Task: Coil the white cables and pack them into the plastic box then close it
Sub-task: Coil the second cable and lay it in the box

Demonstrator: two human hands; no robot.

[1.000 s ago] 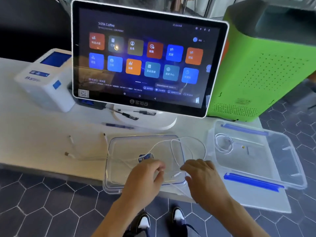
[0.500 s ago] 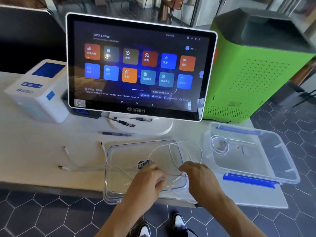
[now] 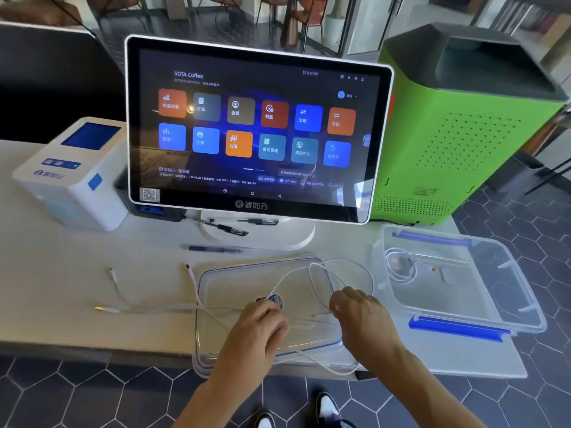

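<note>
Loose white cables (image 3: pixel 160 308) trail from the table's left across a clear plastic box (image 3: pixel 213 282) at the front edge. Their plug ends lie on the left. One cable forms a loop (image 3: pixel 318 273) over the box's right rim. My left hand (image 3: pixel 259 325) is curled over a cable strand above the box, beside a blue sticker. My right hand (image 3: pixel 358 313) pinches the loop's lower end. To the right lies a second clear plastic part with blue clips (image 3: pixel 454 330), apparently the lid, with a coiled white cable (image 3: pixel 400 267) inside it.
A touchscreen terminal (image 3: pixel 259 131) on a white stand rises just behind the box. A white printer (image 3: pixel 74 177) is at the back left and a green machine (image 3: pixel 463 134) at the back right. Pens (image 3: pixel 216 249) lie by the stand. The box overhangs the table's front edge.
Both hands stay over the clear box on the cable. My right hand has shifted slightly left onto the loop. The view has tilted upward.
</note>
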